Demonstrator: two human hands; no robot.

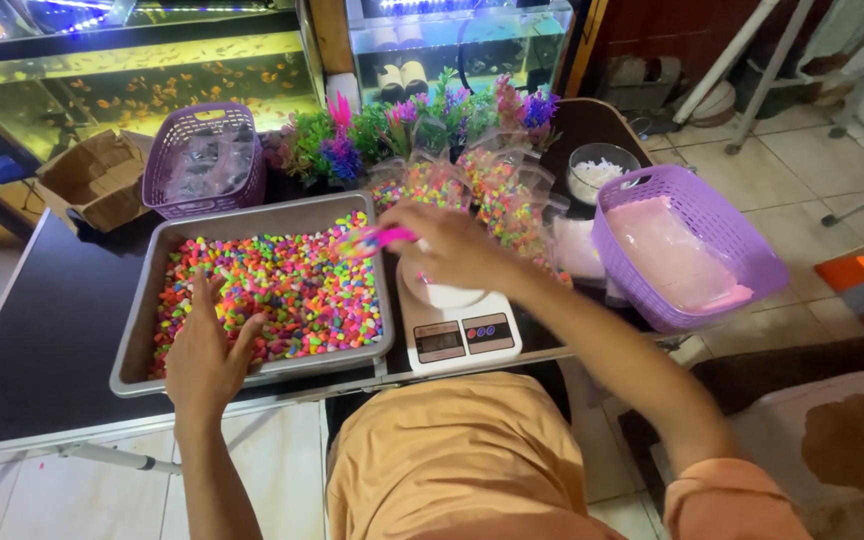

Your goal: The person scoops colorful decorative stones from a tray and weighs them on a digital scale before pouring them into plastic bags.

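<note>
While left hand (204,352) lies flat, fingers spread, on coloured gravel (282,290) in tray (142,330), right hand (442,243) grips pink scoop (380,238) over scale (457,335). Several filled bags (497,195) far; tray mostly full.

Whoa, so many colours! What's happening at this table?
A person sits at a black table. The left hand rests flat on bright mixed-colour gravel in a metal tray. The right hand holds a pink scoop above a small white scale. Filled gravel bags and plastic plants stand behind, with purple baskets on either side.
</note>
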